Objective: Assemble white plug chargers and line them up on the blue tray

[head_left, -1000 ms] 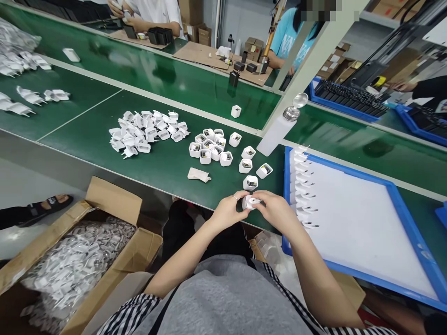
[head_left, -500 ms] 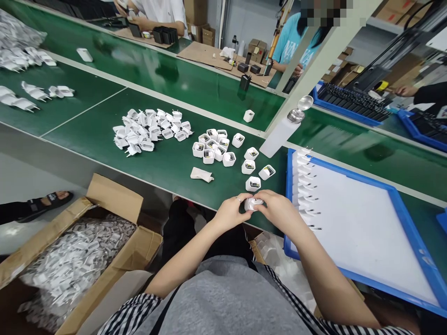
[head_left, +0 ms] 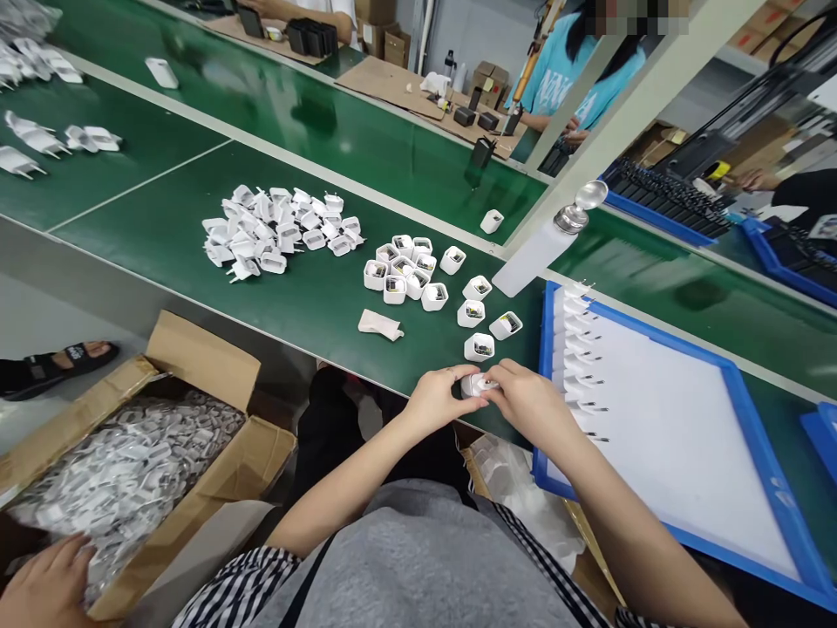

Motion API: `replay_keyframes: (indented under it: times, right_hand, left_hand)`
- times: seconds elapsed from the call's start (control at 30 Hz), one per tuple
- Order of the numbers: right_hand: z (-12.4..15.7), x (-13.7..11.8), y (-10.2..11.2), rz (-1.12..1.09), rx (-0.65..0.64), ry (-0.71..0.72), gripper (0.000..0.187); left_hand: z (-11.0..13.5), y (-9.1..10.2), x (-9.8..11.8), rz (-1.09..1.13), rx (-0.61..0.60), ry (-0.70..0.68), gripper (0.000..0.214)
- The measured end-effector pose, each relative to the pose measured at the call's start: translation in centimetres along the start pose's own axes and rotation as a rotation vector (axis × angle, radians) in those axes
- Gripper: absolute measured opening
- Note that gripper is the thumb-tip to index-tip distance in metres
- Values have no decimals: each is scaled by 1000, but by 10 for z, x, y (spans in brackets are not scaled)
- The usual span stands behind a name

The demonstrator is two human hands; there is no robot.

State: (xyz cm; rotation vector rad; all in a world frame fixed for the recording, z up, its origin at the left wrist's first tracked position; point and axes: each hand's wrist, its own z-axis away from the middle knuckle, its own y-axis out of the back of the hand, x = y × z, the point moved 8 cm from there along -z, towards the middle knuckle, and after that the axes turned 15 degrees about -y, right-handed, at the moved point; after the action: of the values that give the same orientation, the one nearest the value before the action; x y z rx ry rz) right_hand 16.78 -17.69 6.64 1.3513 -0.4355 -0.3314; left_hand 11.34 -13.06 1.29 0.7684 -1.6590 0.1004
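Sitting snugly between both hands (head_left: 432,405) (head_left: 528,403); one white plug casing (head_left: 472,385).

Green bench (head_left: 294,292), plug caps (head_left: 288,235), housings (head_left: 394,290), blue tray (head_left: 680,419)

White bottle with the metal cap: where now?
The bottle stands right of centre in the head view, beside the post, between the white housings and the blue tray.

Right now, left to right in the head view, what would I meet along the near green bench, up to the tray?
Loose white plug parts → pile of white plug parts → small beige piece → left hand → white piece held in both hands → right hand → blue tray.
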Motion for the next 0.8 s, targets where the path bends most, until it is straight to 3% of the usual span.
replay_keyframes:
  times: [0.33, 0.47, 0.6, 0.7, 0.8]
  right_hand:
    - [-5, -3, -1, -1, -88, -27, 7]
    - [-10, -7, -5, -10, -151, -41, 12]
    - [-12, -12, -6, -17, -212, 6, 13]
    - [-10, 5, 22, -132, -210, 54, 20]
    - [-24, 74, 83, -299, 63, -153, 27]
  left_hand:
    - [-4, 0, -4, 83, -37, 64, 41]
    - [-6, -2, 0, 102, -76, 10, 47]
    - [-6, -3, 4, 66, -30, -47, 38]
    - [-3, -5, 5, 25, -2, -66, 33]
    - [-2, -7, 5, -18, 20, -78, 31]
